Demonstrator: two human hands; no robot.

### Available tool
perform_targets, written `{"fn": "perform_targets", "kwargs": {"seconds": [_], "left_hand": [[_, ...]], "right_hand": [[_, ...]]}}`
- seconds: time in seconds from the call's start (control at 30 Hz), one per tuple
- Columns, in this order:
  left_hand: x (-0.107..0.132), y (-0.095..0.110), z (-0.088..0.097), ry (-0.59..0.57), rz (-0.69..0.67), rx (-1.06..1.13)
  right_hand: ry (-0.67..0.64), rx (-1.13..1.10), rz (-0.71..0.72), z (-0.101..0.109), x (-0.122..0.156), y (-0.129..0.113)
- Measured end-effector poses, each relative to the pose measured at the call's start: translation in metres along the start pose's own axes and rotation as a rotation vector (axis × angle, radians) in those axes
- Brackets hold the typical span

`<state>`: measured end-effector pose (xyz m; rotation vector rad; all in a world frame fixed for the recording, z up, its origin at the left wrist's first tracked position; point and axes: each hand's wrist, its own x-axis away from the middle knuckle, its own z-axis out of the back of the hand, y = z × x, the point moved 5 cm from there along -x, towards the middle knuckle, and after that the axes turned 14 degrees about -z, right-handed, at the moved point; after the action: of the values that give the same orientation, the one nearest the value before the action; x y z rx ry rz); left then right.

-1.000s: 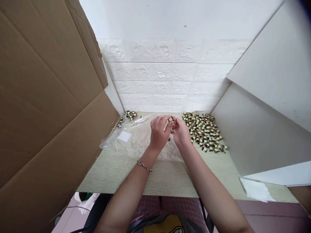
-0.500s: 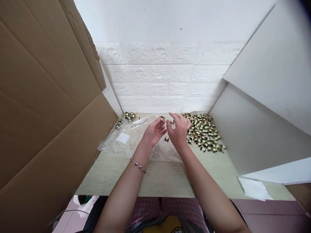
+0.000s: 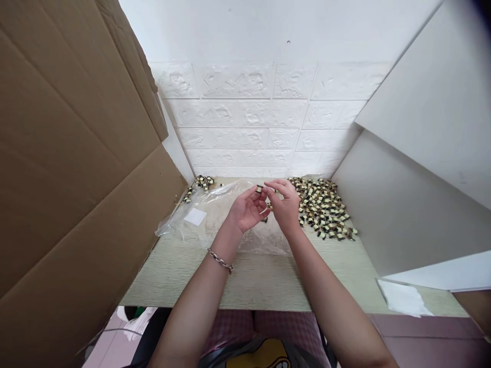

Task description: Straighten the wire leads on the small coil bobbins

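Observation:
A small transformer [image 3: 259,189], black at its ends with a pale yellow wrap, is pinched between the thumb and fingers of my left hand [image 3: 247,210]. My right hand [image 3: 286,204] has its thumb and index finger closed together at the transformer's right end; whatever fine part lies between those fingertips is too small to make out. Below the hands another transformer [image 3: 264,220] lies on the clear plastic bag [image 3: 218,204], partly hidden by my left hand. To the right spreads a large pile of similar transformers [image 3: 326,207].
A smaller group of transformers [image 3: 204,181] sits at the back left, beside a white label [image 3: 195,216] on the bag. Cardboard [image 3: 92,179] walls the left side, a grey-white panel [image 3: 368,204] the right. White paper [image 3: 402,297] lies at the table's front right.
My right hand has come left, its spread fingers closing at the transformer in my left hand. That transformer has shifted slightly right, and the view has moved a little.

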<state>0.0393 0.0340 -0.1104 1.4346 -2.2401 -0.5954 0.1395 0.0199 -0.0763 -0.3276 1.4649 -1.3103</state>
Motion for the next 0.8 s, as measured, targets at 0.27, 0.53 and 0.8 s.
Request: {"fn": "perform_targets", "kwargs": {"seconds": [0.27, 0.53, 0.8], "left_hand": [[0.0, -0.003, 0.001, -0.006, 0.034, -0.048], [-0.001, -0.003, 0.002, -0.001, 0.026, -0.11], [0.0, -0.004, 0.0, -0.026, 0.033, -0.111]], "right_hand": [[0.0, 0.117, 0.043, 0.002, 0.001, -0.008], [0.026, 0.204, 0.099, 0.001, 0.004, -0.013], [0.048, 0.156, 0.13, 0.0, 0.006, -0.013]]}}
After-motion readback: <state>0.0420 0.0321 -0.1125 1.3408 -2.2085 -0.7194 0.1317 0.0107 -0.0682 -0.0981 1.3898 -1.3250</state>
